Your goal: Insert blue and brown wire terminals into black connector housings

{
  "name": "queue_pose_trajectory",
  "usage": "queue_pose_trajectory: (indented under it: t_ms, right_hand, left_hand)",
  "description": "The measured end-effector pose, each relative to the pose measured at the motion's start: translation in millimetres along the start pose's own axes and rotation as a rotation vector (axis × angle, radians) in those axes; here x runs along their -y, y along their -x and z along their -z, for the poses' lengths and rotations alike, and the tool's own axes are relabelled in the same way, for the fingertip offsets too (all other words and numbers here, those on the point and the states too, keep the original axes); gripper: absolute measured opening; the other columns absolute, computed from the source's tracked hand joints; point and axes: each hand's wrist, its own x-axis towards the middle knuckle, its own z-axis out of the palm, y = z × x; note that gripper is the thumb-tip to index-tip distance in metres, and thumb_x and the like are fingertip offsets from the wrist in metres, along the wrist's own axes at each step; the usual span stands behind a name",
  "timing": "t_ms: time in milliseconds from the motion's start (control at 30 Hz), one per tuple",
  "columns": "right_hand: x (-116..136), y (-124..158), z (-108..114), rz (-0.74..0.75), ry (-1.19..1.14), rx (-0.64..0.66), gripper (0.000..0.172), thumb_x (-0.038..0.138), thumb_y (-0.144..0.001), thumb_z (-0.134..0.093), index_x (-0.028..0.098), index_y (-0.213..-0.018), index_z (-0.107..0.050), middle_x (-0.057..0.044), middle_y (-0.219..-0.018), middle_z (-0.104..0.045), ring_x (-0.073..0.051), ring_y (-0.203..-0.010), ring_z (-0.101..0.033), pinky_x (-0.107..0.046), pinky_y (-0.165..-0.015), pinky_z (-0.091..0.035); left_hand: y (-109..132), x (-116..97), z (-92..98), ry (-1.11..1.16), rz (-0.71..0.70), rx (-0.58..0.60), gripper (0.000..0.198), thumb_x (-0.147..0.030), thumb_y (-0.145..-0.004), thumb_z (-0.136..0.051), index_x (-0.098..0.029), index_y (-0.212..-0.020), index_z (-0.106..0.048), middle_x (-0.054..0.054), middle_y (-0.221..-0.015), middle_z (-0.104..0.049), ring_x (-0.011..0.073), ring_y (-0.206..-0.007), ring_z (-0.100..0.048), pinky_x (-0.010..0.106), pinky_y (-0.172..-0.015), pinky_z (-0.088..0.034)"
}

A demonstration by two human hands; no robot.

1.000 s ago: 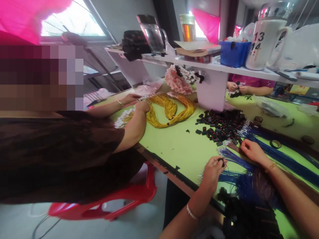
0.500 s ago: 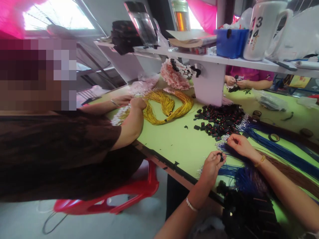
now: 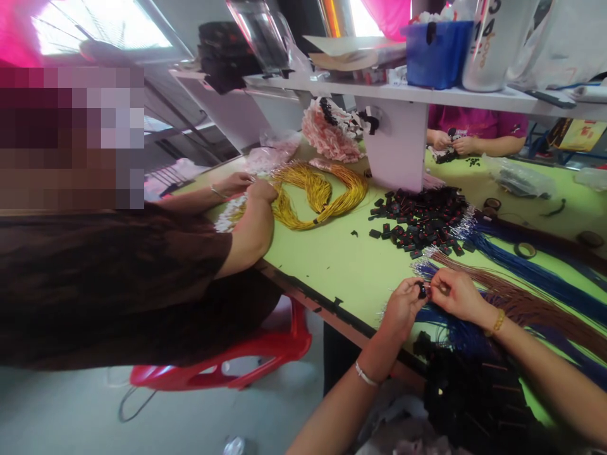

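On the near right, the left hand pinches a black connector over the table, apparently steadying it beside the right hand, closed on what seems a thin wire.

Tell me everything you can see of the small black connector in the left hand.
The black connector is small and dark, with a slight sheen that looks like plastic. The left hand pinches it at the fingertips, partly covering it. The right hand's fingertips are close beside it; whether they touch it is unclear. Blue wires appear just below it in the picture. Its openings, exact shape and tilt are too small to make out.
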Motion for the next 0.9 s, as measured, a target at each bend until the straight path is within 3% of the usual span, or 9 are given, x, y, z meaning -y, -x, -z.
queue_pose_trajectory:
  t_ms: [233,433,600,900]
  right_hand:
    - [0.5,2.0,-3.5,0.023,0.108,-0.021,0.008,0.018,-0.077,-0.052,0.018,-0.069,-0.053,-0.001,-0.069,-0.058,-0.012,-0.059,-0.048,-0.023,-0.056,-0.031]
    - [0.0,3.9,-5.7,0.159,0.290,-0.012,0.012,0.020,-0.082,-0.048,0.017,-0.073,-0.054,-0.004,-0.070,-0.056,-0.014,-0.062,-0.048,-0.026,-0.057,-0.029]
    - [-3.1,3.4,-10.0,0.217,0.304,0.005,0.015,0.019,-0.084,-0.045,0.017,-0.074,-0.055,-0.005,-0.070,-0.055,-0.015,-0.062,-0.046,-0.027,-0.057,-0.030]
    - [-1.1,3.4,-5.8,0.069,0.104,0.052,0.010,0.016,-0.080,-0.049,0.017,-0.073,-0.056,-0.003,-0.069,-0.056,-0.013,-0.060,-0.048,-0.024,-0.056,-0.032]
  left_hand:
    - [0.5,-0.4,-0.6,-0.020,-0.004,-0.006,0.028,-0.025,-0.064,-0.075,-0.014,-0.086,-0.061,0.005,-0.084,-0.061,0.0144,-0.079,-0.058,0.032,-0.081,-0.047]
    - [3.0,-1.5,-2.8,-0.044,-0.002,-0.010,0.029,-0.024,-0.061,-0.076,-0.014,-0.084,-0.063,0.004,-0.085,-0.061,0.0138,-0.078,-0.058,0.029,-0.077,-0.047]
    - [5.5,-0.3,-6.6,-0.133,0.000,-0.031,0.029,-0.028,-0.062,-0.076,-0.016,-0.085,-0.063,0.003,-0.082,-0.061,0.0131,-0.075,-0.057,0.028,-0.074,-0.046]
    - [4.9,-2.6,-5.8,-0.119,0.008,-0.038,0.029,-0.027,-0.061,-0.076,-0.015,-0.084,-0.063,0.004,-0.082,-0.061,0.0138,-0.076,-0.058,0.028,-0.072,-0.047]
